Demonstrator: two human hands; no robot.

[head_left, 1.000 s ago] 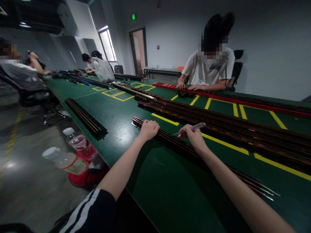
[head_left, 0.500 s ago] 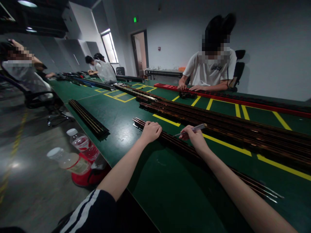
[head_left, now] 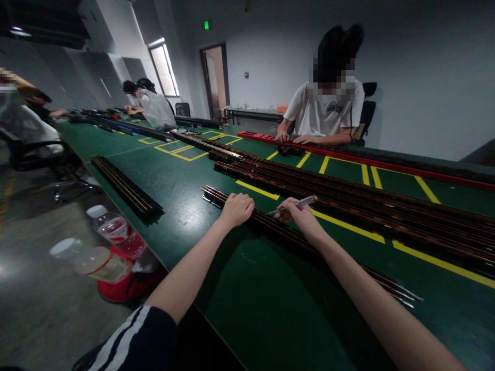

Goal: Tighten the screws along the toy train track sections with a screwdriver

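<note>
A long dark strip with several copper-coloured rods [head_left: 284, 235] lies slantwise on the green table in front of me. Across its far part rests my left hand [head_left: 238, 208], fingers curled down over it and their tips hidden. My right hand [head_left: 292, 214] is closed around a slim screwdriver [head_left: 307, 201] with a clear handle. Its thin shaft points left, the tip at or just above the strip near my left hand; contact is too small to make out. Silvery rod ends show past my right forearm.
Longer dark strips [head_left: 348, 196] lie beyond my hands, and a shorter one [head_left: 126, 188] lies left. Bottles [head_left: 112, 265] stand on something red beside the table edge [head_left: 154, 254]. Opposite, a co-worker [head_left: 328, 108] handles a dark part by a red rail [head_left: 406, 167].
The view has shifted slightly, so the surroundings sit further left. Both hands keep nearly the same pose on the strip, and the screwdriver stays in my right hand.
</note>
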